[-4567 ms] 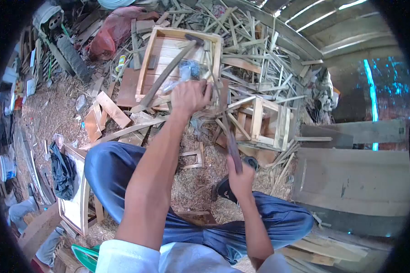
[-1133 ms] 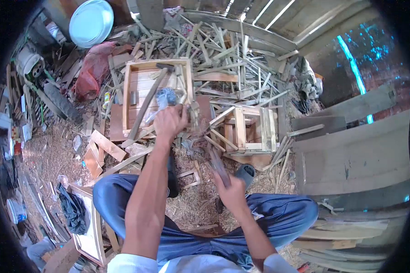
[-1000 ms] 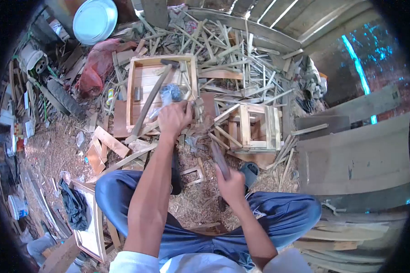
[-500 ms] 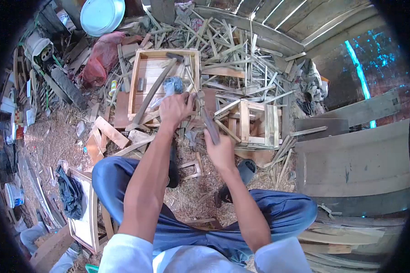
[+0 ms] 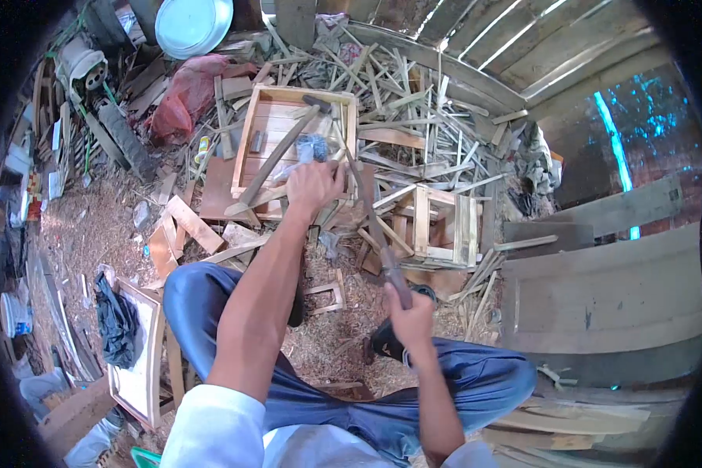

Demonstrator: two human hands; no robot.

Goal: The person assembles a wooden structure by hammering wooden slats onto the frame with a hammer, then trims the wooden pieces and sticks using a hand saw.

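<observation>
My left hand rests at the near right part of a shallow wooden box, its fingers bent together; what they hold is hidden. My right hand grips the brown handle of a long, narrow tool, whose kind I cannot make out. Its dark far part slants up to beside my left fingers. Inside the box lie a long-handled hammer-like tool, a clear bag with bluish contents and a small grey block.
Wood strips are heaped behind and right of the box. A small wooden frame box stands at right, near large boards. A red mesh sack lies at the back left. A white-panelled frame leans beside my left knee.
My right hand has drawn back toward my body and to the right with the tool, showing more of its length. My left hand stays at the box. The view has shifted slightly.
</observation>
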